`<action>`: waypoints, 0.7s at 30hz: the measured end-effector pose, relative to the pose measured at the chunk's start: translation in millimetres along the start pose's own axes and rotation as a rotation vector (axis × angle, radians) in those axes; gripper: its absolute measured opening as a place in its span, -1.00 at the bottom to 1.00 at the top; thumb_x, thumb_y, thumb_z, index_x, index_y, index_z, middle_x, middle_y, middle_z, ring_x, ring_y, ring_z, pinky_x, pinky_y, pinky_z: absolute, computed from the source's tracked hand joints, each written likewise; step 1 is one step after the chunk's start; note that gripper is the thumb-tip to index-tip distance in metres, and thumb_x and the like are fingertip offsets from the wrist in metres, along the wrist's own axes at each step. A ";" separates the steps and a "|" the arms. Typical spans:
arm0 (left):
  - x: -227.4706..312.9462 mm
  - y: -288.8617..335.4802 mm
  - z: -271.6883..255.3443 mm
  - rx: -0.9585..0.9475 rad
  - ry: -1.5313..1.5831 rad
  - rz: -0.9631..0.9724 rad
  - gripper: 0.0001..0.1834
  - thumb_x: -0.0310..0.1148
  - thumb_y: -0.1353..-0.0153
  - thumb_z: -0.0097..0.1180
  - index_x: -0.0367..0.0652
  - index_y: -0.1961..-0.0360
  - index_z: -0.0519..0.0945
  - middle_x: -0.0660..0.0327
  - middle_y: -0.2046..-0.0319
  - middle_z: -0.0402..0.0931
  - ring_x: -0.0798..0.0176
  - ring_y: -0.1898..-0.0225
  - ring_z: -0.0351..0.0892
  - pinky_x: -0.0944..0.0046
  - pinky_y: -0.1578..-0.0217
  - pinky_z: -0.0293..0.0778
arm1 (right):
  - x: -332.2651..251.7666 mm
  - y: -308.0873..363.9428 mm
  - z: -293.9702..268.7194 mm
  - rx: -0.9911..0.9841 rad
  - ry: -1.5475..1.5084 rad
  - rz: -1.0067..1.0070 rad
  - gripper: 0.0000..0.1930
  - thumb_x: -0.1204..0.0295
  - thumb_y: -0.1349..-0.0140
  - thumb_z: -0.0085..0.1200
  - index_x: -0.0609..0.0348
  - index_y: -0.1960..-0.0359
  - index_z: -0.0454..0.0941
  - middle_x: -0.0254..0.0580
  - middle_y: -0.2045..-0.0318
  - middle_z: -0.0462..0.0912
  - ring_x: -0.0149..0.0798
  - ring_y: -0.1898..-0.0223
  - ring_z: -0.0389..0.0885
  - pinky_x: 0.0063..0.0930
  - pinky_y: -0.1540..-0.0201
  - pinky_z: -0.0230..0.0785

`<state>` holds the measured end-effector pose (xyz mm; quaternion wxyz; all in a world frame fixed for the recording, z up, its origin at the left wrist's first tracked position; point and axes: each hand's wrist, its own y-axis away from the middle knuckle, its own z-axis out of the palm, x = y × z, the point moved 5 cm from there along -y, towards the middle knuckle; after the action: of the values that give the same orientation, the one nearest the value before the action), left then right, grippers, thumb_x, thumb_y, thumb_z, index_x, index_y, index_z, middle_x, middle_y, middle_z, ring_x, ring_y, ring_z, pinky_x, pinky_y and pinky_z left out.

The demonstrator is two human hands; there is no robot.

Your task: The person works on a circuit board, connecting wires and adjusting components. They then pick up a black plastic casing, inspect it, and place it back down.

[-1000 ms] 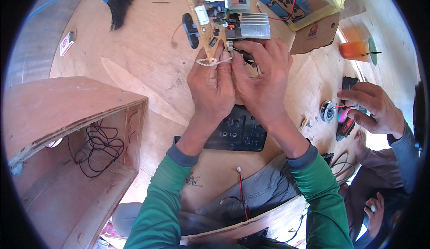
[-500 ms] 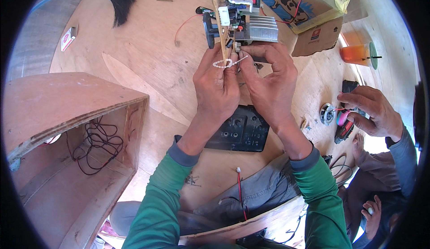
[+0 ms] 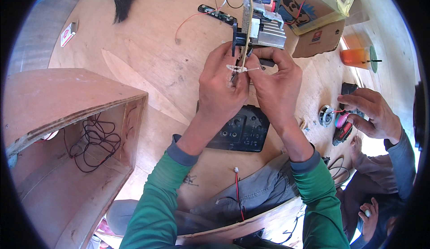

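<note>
Tan and thin, a circuit board (image 3: 247, 23) stands edge-on in the fingers of the left hand (image 3: 222, 85), which are clamped on its lower end. The right hand (image 3: 281, 85) brings thumb and forefinger close together at that same end; I cannot tell what lies between them. A white beaded tie (image 3: 236, 68) loops by the fingertips and could snag if a finger pulled past it.

Most of the weight looks to sit high, with a finned silver heat sink (image 3: 272, 38) on one face — a loose grip could let the board tip. Squeezing hard might bend it and crack a joint.

Farther off, a thin red wire (image 3: 188, 21) curls beside a narrow black strip (image 3: 218, 15); a tug could strain its end. Nearer the person lies a black plastic panel (image 3: 242, 130), smooth and hard-edged — a dropped board could strike it. Loose dark screws (image 3: 190, 180) lie on the grainy plywood (image 3: 163, 70) and would roll if knocked. At the left, a rough-edged wooden box (image 3: 71, 85) holds a tangled cable (image 3: 101, 137).
</note>
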<state>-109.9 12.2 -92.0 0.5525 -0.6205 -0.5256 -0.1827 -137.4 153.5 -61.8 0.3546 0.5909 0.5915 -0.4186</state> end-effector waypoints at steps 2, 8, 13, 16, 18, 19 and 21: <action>-0.6 1.4 -0.4 0.000 -0.034 -0.011 -0.42 -0.64 -0.20 0.33 -0.33 -0.30 0.65 -0.19 -0.18 0.64 -0.28 -0.13 0.73 -0.05 -0.09 0.71 | 2.7 0.1 1.4 -0.001 -0.039 0.045 -0.82 0.47 -0.42 0.40 0.41 0.15 0.82 -0.20 0.18 0.80 -0.40 0.09 0.71 -0.42 -0.10 0.54; 2.4 1.3 -1.8 -0.014 -0.093 0.005 -0.43 -0.63 -0.19 0.35 -0.36 -0.28 0.64 -0.16 -0.15 0.66 -0.25 -0.10 0.70 -0.08 -0.07 0.69 | 0.8 1.4 4.9 0.066 -0.086 0.018 -0.73 0.40 -0.32 0.38 0.47 0.22 0.83 0.12 0.01 0.78 -0.02 -0.05 0.77 -0.24 -0.18 0.56; 4.0 0.2 -1.5 -0.056 -0.090 -0.021 -0.41 -0.62 -0.18 0.34 -0.40 -0.29 0.63 -0.15 -0.14 0.66 -0.22 -0.04 0.69 -0.07 -0.04 0.67 | 2.9 1.8 4.1 0.043 -0.166 0.168 -0.72 0.39 -0.31 0.37 0.50 0.23 0.82 0.05 -0.03 0.76 -0.10 -0.07 0.75 -0.27 -0.17 0.54; 6.1 -0.4 -1.2 -0.058 -0.129 0.003 -0.40 -0.61 -0.18 0.36 -0.42 -0.30 0.61 -0.13 -0.11 0.67 -0.19 -0.02 0.68 -0.06 -0.01 0.66 | 6.9 3.6 6.1 0.024 -0.266 0.310 -0.72 0.42 -0.31 0.36 0.53 0.25 0.81 -0.03 -0.04 0.73 -0.21 -0.02 0.73 -0.33 -0.10 0.56; 7.4 -0.1 -0.9 -0.070 -0.177 0.015 -0.40 -0.59 -0.17 0.38 -0.44 -0.29 0.61 -0.11 -0.08 0.67 -0.18 0.00 0.68 -0.06 0.00 0.66 | 8.1 4.5 7.2 0.034 -0.315 0.344 -0.73 0.44 -0.31 0.36 0.56 0.26 0.80 -0.07 -0.04 0.71 -0.26 0.03 0.73 -0.35 -0.05 0.58; 7.9 0.2 -0.7 -0.078 -0.193 0.013 -0.39 -0.59 -0.17 0.39 -0.44 -0.29 0.61 -0.11 -0.08 0.67 -0.18 0.00 0.68 -0.05 0.00 0.66 | 7.5 4.0 7.8 0.047 -0.328 0.319 -0.73 0.45 -0.30 0.36 0.57 0.27 0.79 -0.09 -0.04 0.71 -0.28 0.06 0.73 -0.37 -0.02 0.58; 9.4 1.1 -0.7 -0.084 -0.213 0.018 -0.37 -0.58 -0.14 0.41 -0.45 -0.28 0.60 -0.10 -0.06 0.67 -0.16 0.01 0.68 -0.05 0.01 0.67 | 8.4 4.2 8.4 0.063 -0.358 0.314 -0.74 0.47 -0.30 0.37 0.58 0.27 0.79 -0.11 -0.03 0.70 -0.30 0.10 0.73 -0.38 0.02 0.58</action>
<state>-105.1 15.9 -84.7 0.4687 -0.6638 -0.5675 -0.1325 -134.3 149.0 -73.1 0.4959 0.6027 0.4067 -0.4748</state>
